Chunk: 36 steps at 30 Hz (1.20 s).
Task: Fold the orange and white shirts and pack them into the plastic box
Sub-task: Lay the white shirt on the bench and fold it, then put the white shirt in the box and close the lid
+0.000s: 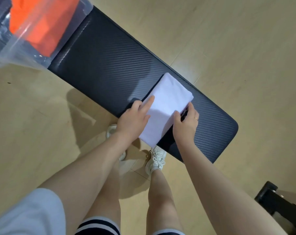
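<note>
Folded white shirt (167, 106) at the worktop's (101, 65) near edge.
Left hand (133, 117) lies flat on it; right hand (186, 121) pinches its side, fingertips hidden. Orange shirt (40, 22) in box (6, 53), cut off at the frame corner.

White short sleeve (30, 216), navy white-striped shorts (98, 225), white sneakers (156, 159), gold ring (196, 118).
</note>
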### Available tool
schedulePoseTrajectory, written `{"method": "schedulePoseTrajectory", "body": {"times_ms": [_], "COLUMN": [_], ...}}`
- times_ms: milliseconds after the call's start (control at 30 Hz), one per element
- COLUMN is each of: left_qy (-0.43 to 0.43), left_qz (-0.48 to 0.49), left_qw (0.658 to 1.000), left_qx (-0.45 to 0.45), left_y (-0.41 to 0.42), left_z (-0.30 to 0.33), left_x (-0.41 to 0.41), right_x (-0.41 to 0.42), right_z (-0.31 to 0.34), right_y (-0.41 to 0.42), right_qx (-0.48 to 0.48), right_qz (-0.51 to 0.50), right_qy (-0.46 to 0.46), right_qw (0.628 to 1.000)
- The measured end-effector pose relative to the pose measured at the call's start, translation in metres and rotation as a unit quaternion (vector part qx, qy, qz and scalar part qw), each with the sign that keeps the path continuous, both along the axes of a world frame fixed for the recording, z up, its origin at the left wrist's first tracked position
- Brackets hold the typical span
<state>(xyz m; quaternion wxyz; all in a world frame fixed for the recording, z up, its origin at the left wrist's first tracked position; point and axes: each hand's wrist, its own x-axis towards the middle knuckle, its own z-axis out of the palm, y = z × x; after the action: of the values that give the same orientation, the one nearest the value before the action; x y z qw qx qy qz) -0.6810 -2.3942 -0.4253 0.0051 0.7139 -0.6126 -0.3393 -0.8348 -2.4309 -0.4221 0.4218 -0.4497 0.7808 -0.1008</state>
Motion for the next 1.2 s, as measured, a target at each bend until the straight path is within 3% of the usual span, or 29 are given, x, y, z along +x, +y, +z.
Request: {"method": "schedulePoseTrajectory", "body": {"times_ms": [100,200,333,400,567,833,1067,1200], "left_qy": [0.078,0.222,0.372,0.410,0.393,0.382,0.380,0.328], "left_qz": [0.045,0.212,0.348,0.356,0.344,0.336,0.391,0.436], "left_qw": [0.995,0.948,0.855,0.835,0.851,0.861,0.837,0.835], "left_qx": [0.041,0.080,0.098,0.091,0.060,0.005,-0.041,-0.075], "left_y": [0.015,0.024,0.026,0.028,0.030,0.043,0.053,0.044], "left_z": [0.000,-0.001,0.009,0.021,0.062,0.145,0.207,0.229], "left_x": [-0.024,-0.043,-0.050,-0.050,-0.032,0.059,0.177,0.241], "right_x": [-0.004,-0.011,-0.027,-0.030,-0.016,0.082,0.200,0.253], "right_z": [0.001,0.001,0.016,0.029,0.064,0.156,0.222,0.244], "right_y": [0.016,0.015,0.006,0.005,0.008,-0.003,-0.010,-0.023], "right_qx": [0.017,0.066,0.118,0.121,0.069,-0.029,-0.066,-0.087], "right_qz": [-0.079,-0.156,-0.106,-0.053,0.057,0.277,0.305,0.289], "right_qy": [-0.098,-0.149,-0.244,-0.302,-0.240,-0.156,-0.193,-0.221], "right_qw": [0.992,0.974,0.957,0.944,0.967,0.948,0.930,0.927]}}
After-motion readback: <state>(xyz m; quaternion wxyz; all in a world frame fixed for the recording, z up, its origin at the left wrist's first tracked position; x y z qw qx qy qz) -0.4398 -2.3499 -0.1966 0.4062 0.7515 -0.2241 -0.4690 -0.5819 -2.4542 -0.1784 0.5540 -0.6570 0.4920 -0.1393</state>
